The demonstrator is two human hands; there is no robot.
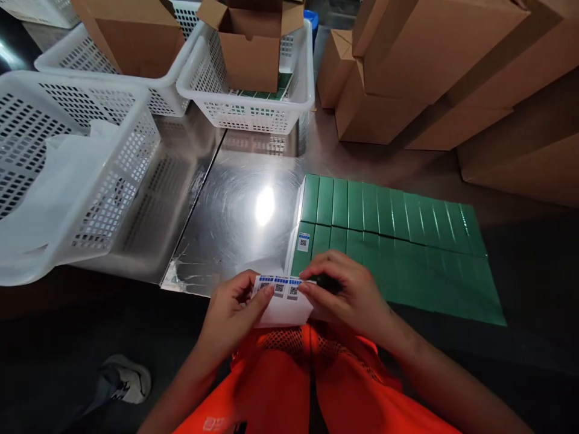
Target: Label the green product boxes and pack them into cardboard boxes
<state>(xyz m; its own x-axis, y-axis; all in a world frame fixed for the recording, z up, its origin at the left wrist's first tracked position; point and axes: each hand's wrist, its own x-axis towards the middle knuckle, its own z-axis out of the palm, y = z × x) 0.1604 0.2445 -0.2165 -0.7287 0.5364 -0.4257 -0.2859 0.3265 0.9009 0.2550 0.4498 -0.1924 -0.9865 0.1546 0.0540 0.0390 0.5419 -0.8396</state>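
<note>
1. Steel surface (235,199), glaring at centre; green boxes (389,241) packed in two rows at centre right, one labelled box (304,241) at the near-left end.
2. Three white baskets: upper left (67,181), top left (136,84), top centre (253,102).
3. Cardboard cartons (429,78) stacked at upper right.
4. Label sheet (283,298) at lower centre, three coded stickers showing, pinched by left hand (233,313), grip closed; right hand (348,289) fingertips closed on its right edge, partly covering the near boxes.

We are showing two bare forearms with no sleeves, the left hand (233,313) and right hand (350,289) ungloved; we are wearing a bright orange mesh garment (289,374) at lower centre, faint pale lettering along its bottom edge.
</note>
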